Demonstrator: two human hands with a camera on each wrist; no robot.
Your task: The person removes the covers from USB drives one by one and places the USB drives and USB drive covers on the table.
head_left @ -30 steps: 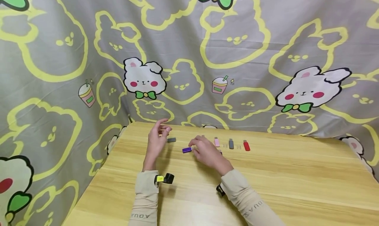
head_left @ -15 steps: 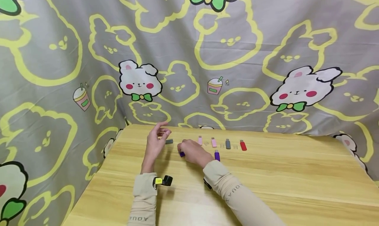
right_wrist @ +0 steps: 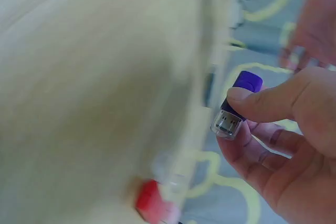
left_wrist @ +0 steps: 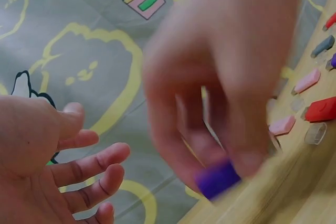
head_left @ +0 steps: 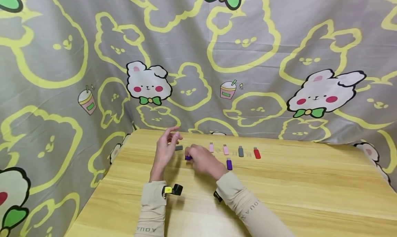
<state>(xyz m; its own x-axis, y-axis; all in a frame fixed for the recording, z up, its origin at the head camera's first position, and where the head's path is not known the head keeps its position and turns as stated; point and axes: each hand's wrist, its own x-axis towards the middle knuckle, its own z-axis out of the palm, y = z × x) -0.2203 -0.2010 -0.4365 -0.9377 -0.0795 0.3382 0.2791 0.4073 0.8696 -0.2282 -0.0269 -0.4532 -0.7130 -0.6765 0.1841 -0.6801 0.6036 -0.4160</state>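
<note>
Between thumb and fingers, my right hand (head_left: 203, 159) pinches a purple USB flash drive (right_wrist: 248, 83). A clear cap (right_wrist: 227, 124) covers its metal plug in the right wrist view. The drive is raised off the table in the left wrist view, where the hand is blurred. My left hand (head_left: 165, 150) hovers to the left with loosely bent fingers and holds nothing. Just right of it lies a grey USB drive (head_left: 179, 148), partly hidden by the hands. A red drive (left_wrist: 321, 109) and a loose clear cap (left_wrist: 316, 133) lie near the right hand in the left wrist view.
Further right on the wooden table (head_left: 294, 188) lie a pink drive (head_left: 211, 147), another pink drive (head_left: 225, 149), a grey drive (head_left: 241, 151) and a red drive (head_left: 256, 153), with small clear caps between them. A second purple drive (head_left: 229, 164) lies nearer. A patterned curtain (head_left: 192, 50) hangs behind.
My right hand has moved left and taken hold of the purple drive, which lay on the table a second ago. The left hand has stayed nearly in place.
</note>
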